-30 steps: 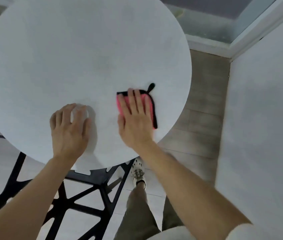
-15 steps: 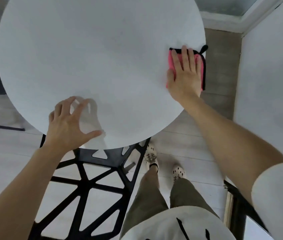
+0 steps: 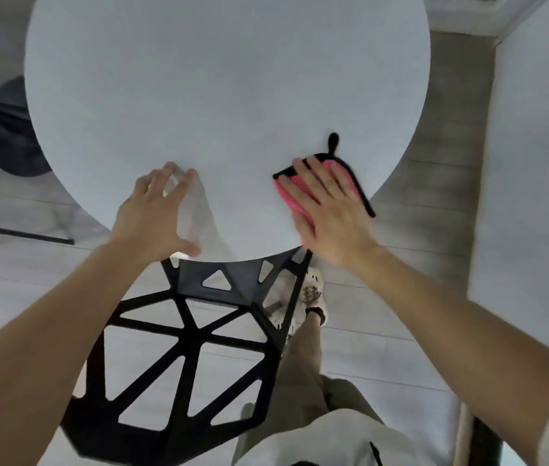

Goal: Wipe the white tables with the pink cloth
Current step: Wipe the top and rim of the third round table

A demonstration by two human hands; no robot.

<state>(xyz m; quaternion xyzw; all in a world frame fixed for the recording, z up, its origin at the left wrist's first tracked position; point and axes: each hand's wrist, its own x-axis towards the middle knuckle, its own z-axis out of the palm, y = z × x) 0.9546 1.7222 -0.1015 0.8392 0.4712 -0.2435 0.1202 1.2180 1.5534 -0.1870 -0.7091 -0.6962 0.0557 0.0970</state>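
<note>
The wiping is under way, I judge: the right hand lies flat on the cloth, fingers straight and pressing, not curled round it. The cloth sits folded on the table near its right front rim, its black loop pointing away from the person. The left hand holds nothing; its spread fingertips rest on the top near the front rim, likely to steady it. The top shows no streaks or dirt, so I cannot tell how much has been wiped. The task names several tables, and only this one is in view, so others probably remain. A black chair is pushed in below the front rim, just beside the person's leg, and may hamper reach across the far side
</note>
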